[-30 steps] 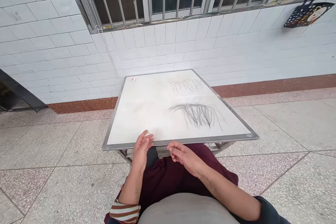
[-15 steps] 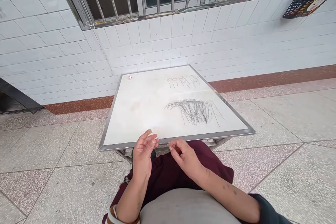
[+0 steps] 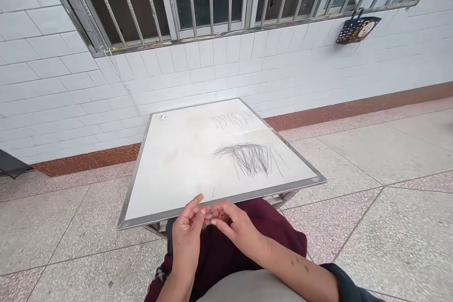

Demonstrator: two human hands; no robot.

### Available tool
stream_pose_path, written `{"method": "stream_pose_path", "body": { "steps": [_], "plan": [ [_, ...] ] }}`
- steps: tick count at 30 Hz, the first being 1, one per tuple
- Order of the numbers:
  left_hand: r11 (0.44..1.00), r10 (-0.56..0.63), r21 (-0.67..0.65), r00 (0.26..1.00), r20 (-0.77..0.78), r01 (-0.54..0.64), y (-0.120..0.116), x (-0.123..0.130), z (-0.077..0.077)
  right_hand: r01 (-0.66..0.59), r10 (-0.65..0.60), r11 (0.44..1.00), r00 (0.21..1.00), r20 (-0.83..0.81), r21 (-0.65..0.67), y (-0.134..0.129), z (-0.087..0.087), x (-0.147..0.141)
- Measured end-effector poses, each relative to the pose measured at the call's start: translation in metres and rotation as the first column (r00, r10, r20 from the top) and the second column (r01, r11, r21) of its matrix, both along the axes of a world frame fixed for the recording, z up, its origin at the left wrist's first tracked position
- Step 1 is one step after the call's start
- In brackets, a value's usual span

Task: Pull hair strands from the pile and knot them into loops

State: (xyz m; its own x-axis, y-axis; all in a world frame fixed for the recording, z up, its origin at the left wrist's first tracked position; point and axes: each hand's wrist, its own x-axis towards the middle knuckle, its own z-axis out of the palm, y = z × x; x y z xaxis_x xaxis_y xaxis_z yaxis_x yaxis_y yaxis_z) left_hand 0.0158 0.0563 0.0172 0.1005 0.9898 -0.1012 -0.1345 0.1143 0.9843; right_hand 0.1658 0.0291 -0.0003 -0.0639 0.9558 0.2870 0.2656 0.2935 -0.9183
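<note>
My left hand [image 3: 189, 226] is closed in a pinch, thumb against the fingers. Its index finger stands up, with a tan wrapping at the tip. Close against it, my right hand [image 3: 235, 226] pinches with thumb and forefinger. A thin dark strand [image 3: 213, 192] rises from between the fingertips, over the table's near edge. Its lower part is hidden by the fingers. Beyond the hands, a loose heap of long dark strands [image 3: 251, 158] lies on the white table [image 3: 170, 174]. Farther back, several looped strands [image 3: 231, 119] lie in a row.
A small red and white object [image 3: 163, 117] sits at the table's far left corner. Behind the table is a white tiled wall [image 3: 198, 80] with a barred window [image 3: 208, 0]. A patterned bag [image 3: 357, 28] hangs at the right. Speckled floor tiles [image 3: 78, 240] surround the table.
My hands have come together, closing the small gap that the strand spanned. One end of the strand now points up over the table. The camera view has shifted.
</note>
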Motion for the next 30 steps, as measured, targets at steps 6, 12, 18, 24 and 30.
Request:
{"method": "stream_pose_path", "body": {
  "steps": [6,12,18,24,30],
  "plan": [
    [0.999,-0.037,0.009,0.992,-0.122,0.038,0.001,-0.004,-0.003,0.038,-0.036,0.996,0.999,-0.026,0.076,0.004,0.001,0.000],
    [0.996,-0.090,-0.001,0.986,-0.138,0.091,-0.002,0.002,-0.003,0.030,-0.024,0.994,0.998,-0.056,0.108,0.006,0.005,0.004],
    [0.997,-0.070,0.021,0.993,-0.094,0.072,-0.005,0.005,-0.002,0.031,-0.028,0.999,0.990,-0.135,0.020,0.007,0.003,0.006],
    [0.998,-0.038,0.040,0.995,-0.089,0.042,-0.008,0.005,-0.003,-0.046,0.020,0.996,0.956,-0.291,-0.082,0.007,0.010,0.006],
    [1.000,0.001,0.002,1.000,0.001,-0.001,-0.009,0.006,-0.001,-0.124,0.054,0.983,0.900,-0.433,-0.135,0.005,0.015,0.003]
  ]
}}
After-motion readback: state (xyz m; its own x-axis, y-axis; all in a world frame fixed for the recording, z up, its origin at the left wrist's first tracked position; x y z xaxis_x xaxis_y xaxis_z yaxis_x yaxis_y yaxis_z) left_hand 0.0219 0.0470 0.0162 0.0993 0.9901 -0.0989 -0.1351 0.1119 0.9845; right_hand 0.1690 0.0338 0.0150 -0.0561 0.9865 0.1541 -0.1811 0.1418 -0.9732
